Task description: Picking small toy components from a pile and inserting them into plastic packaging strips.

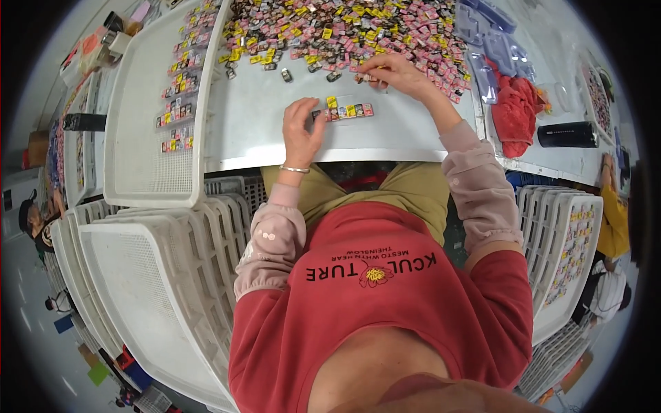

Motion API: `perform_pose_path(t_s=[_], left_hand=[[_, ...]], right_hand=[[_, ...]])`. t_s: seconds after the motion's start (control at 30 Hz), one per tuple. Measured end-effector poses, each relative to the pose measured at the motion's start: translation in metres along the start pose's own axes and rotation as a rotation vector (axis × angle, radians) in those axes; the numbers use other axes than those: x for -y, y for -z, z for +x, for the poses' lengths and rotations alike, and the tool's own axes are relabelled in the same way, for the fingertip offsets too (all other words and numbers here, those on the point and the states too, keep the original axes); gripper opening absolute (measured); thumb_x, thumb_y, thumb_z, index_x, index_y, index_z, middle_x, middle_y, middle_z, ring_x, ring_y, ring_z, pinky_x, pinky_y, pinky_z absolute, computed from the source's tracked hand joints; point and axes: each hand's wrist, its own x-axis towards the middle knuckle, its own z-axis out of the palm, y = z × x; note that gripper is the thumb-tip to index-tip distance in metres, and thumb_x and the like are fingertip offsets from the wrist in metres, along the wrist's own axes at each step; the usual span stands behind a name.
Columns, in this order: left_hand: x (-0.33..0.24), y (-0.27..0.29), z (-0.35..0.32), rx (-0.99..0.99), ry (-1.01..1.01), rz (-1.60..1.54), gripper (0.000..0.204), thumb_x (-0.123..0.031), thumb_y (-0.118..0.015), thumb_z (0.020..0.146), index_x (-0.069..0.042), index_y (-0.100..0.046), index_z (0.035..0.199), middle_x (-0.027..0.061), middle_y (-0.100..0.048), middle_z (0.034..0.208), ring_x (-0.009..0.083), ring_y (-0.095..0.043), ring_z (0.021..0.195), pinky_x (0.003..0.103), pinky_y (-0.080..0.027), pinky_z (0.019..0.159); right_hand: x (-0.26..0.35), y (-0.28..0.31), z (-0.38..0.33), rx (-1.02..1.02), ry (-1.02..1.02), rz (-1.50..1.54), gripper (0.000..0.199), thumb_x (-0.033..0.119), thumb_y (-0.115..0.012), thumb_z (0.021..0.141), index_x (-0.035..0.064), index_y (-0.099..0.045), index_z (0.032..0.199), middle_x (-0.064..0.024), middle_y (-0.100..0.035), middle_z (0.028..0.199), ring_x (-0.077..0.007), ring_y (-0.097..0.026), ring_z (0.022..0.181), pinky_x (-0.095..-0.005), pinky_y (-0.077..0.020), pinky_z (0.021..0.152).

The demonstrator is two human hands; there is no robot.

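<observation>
Flat on the white table lies a small clear plastic tray [352, 112] with a row of little printed pieces in pink, yellow, black and white. One yellow piece [332, 102] sits above that row. My left hand [303, 129] is at the tray's left end, thumb and fingers curved around a dark piece there. Farther out and to the right, my right hand [396, 73] pinches a small piece [365, 78] at the near edge of a big heap of loose pieces [344, 31]. The fingers partly cover what it holds.
At my left, a white mesh tray [148, 168] carries several filled clear packs [177, 113]. Stacked white trays [151, 275] stand below it, others [564, 255] at my right. A red cloth [515, 113], bluish plastic trays [499, 45] and a black cylinder [568, 135] lie right.
</observation>
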Motion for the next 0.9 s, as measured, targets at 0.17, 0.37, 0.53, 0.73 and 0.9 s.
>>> perform_pose_path(t_s=[0.17,0.37,0.53,0.73,0.9], left_hand=[[-0.009,-0.004,-0.003,0.226,-0.280,0.276,0.039,-0.015,-0.068,0.075,-0.004,-0.058,0.111,0.0111,-0.055,0.118,0.0333,-0.046,0.117,0.045,-0.035,0.097],[-0.006,-0.005,-0.007,0.299,-0.263,0.288,0.040,-0.016,-0.066,0.077,-0.002,-0.057,0.113,0.0123,-0.054,0.122,0.0338,-0.042,0.122,0.048,-0.031,0.102],[-0.006,-0.005,-0.007,0.304,-0.256,0.265,0.039,-0.015,-0.066,0.077,0.000,-0.058,0.112,0.0137,-0.055,0.121,0.0338,-0.044,0.123,0.048,-0.031,0.104],[-0.004,-0.005,-0.008,0.313,-0.247,0.242,0.039,-0.013,-0.066,0.077,0.001,-0.058,0.112,0.0148,-0.056,0.121,0.0350,-0.046,0.122,0.047,-0.033,0.104],[-0.008,-0.004,-0.006,0.307,-0.238,0.234,0.039,-0.012,-0.066,0.076,0.001,-0.058,0.112,0.0159,-0.054,0.121,0.0351,-0.046,0.121,0.046,-0.034,0.104]], right_hand=[[0.002,-0.038,0.019,0.159,0.313,-0.307,0.023,0.004,-0.053,0.087,0.0007,-0.061,0.109,-0.0040,-0.060,0.092,-0.0134,-0.058,0.077,-0.0265,-0.0477,0.067],[0.006,-0.053,0.031,0.137,0.226,-0.577,0.021,0.001,-0.063,0.073,-0.0007,-0.058,0.093,-0.0102,-0.061,0.083,-0.0194,-0.060,0.076,-0.0315,-0.0492,0.070],[0.008,-0.049,0.033,0.207,0.188,-0.557,0.014,-0.002,-0.066,0.070,-0.0008,-0.062,0.083,-0.0108,-0.062,0.078,-0.0202,-0.062,0.072,-0.0324,-0.0498,0.065],[0.002,-0.059,0.021,0.046,0.327,-0.594,0.010,0.000,-0.068,0.071,0.0003,-0.065,0.081,-0.0105,-0.065,0.078,-0.0252,-0.063,0.071,-0.0330,-0.0494,0.064],[-0.009,-0.070,0.013,-0.039,0.297,-0.520,0.008,0.004,-0.067,0.074,0.0027,-0.068,0.081,-0.0104,-0.065,0.082,-0.0262,-0.064,0.075,-0.0362,-0.0495,0.068]])
